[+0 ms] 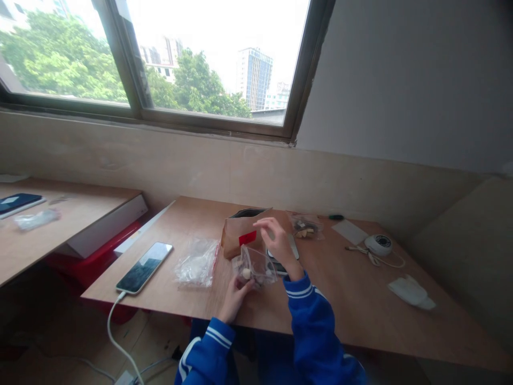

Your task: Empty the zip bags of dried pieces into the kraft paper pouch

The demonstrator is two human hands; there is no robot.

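Observation:
My left hand (235, 297) is closed at the near lower edge of a clear plastic bag (262, 262) on the table. A small round pale piece (246, 274) shows right by its thumb and fingertips; I cannot tell if it lies inside the bag. My right hand (277, 243) is raised above the bag with bent fingers, thumb and fingertips apart, and nothing visible between them. Just behind, a brown paper bag (232, 235) with a red label (247, 238) stands with its top open. Under my right wrist, a flat pale device (294, 247) is partly hidden.
Left on the table are a crumpled clear bag (197, 264) and a phone (144, 267) with a white cable (111, 326). Rightward lie a bag of small pieces (306, 229), white card (349, 232), dome camera (378, 245) with cable, and white wrapping (411, 292).

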